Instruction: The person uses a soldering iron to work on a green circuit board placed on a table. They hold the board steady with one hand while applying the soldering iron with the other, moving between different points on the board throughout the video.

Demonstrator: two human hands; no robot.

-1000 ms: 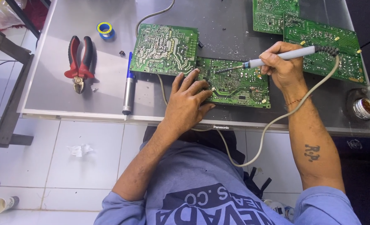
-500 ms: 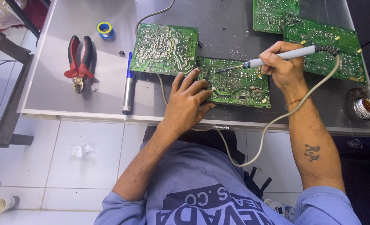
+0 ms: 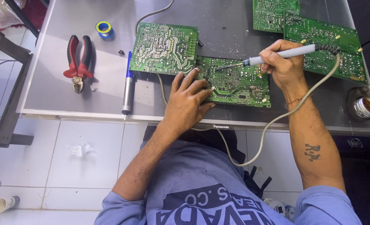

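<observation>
Right hand [image 3: 281, 64] gripping soldering iron [image 3: 276, 55], tip touching down on middle circuit board [image 3: 239, 83] at tabletop [image 3: 51, 93] front edge. Left hand [image 3: 188, 103] lying open, flat, pinning board's left end. Soldering looking mid-way (finished joint count unreadable). Desoldering pump [image 3: 127, 89], pliers [image 3: 78, 62] lying unused at left.

Green circuit board [image 3: 235, 83] lay flat on the grey worktop, solder side up, long edge roughly parallel to the near table edge. Its left end was tucked against the lower right corner of a second green board [image 3: 164, 48], overlapping or touching, couldn't tell which. Soldering iron [image 3: 276, 55], pale grey handle with blue collar, was held nearly level, tip angled down-left onto the board's upper middle. Its beige cord ran from the handle's right end and looped down off the table edge.
</observation>
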